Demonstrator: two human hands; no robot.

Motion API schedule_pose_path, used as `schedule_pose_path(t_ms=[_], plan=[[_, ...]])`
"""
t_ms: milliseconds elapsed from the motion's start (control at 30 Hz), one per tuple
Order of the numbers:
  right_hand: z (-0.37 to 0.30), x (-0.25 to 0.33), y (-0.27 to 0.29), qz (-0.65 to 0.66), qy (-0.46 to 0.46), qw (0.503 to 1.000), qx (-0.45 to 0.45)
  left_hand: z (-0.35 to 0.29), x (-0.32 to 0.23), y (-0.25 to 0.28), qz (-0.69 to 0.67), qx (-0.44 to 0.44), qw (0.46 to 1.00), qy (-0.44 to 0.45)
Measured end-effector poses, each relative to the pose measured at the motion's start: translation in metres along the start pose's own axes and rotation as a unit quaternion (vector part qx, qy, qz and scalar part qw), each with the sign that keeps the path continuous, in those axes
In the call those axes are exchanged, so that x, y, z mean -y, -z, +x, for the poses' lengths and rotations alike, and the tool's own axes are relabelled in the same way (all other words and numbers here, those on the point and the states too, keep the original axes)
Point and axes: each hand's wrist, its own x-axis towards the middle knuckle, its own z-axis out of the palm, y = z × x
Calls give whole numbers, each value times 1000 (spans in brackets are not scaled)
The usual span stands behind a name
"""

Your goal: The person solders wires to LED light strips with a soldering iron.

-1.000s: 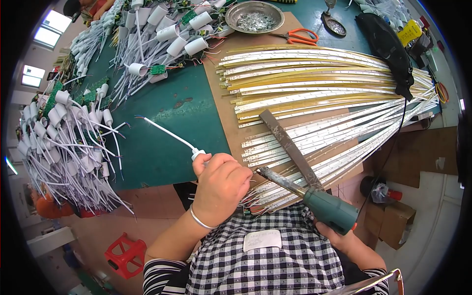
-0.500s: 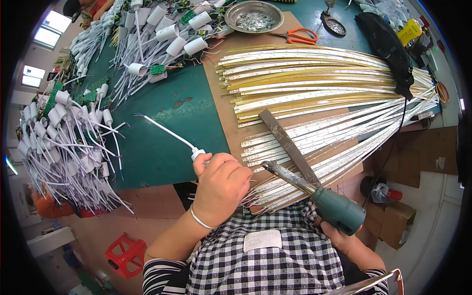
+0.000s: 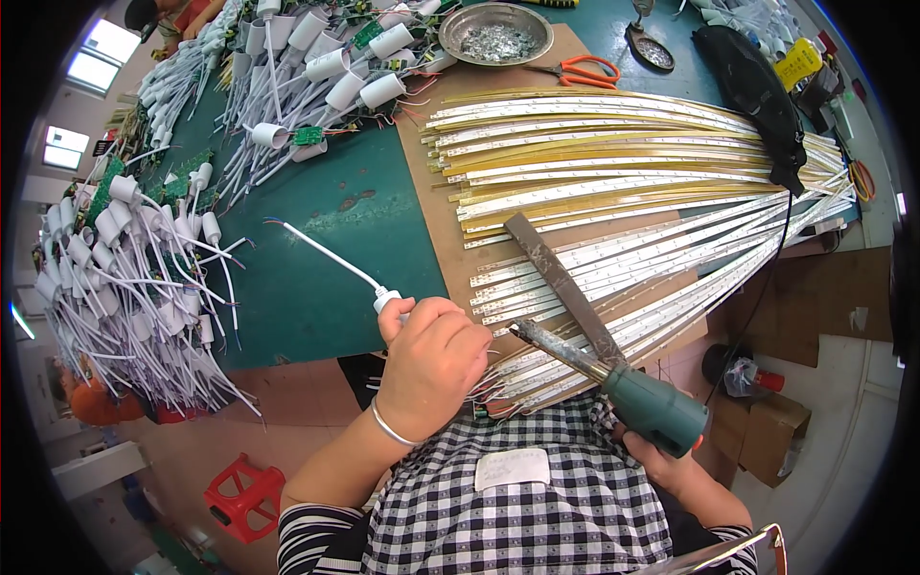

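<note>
My left hand (image 3: 433,362) is closed round a white plastic cap, mostly hidden by the fingers, whose white cable (image 3: 331,255) runs up and left to thin bare-ended wires. On the right, my right hand (image 3: 661,462) grips a thick soldering iron with a green housing (image 3: 656,410); the housing covers most of the fingers. Its crusted metal tip (image 3: 529,332) points left, above the ends of white LED strips (image 3: 613,265). A flat dark metal bar (image 3: 563,286) lies slantwise across the strips, its lower end behind the iron. Wire ends emerge below my left hand.
Heaps of white caps with cables and green circuit boards (image 3: 125,278) cover the left side of the table. Beyond the strips are a metal bowl of solder bits (image 3: 496,36), orange-handled scissors (image 3: 586,70) and a black bag (image 3: 752,96). A red stool (image 3: 244,496) stands below left.
The soldering iron in my right hand has shifted slightly to the left and down. My left hand and the cable are almost still.
</note>
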Motion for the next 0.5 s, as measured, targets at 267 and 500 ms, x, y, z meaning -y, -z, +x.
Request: schedule_pose_path(t_ms=[267,500], plan=[[3,8,1,47,-43,998,-10,0,0,0,2,5,1000,-2],[0,7,-1,87,-87,992,-12,1,0,0,1,3,1000,-3]])
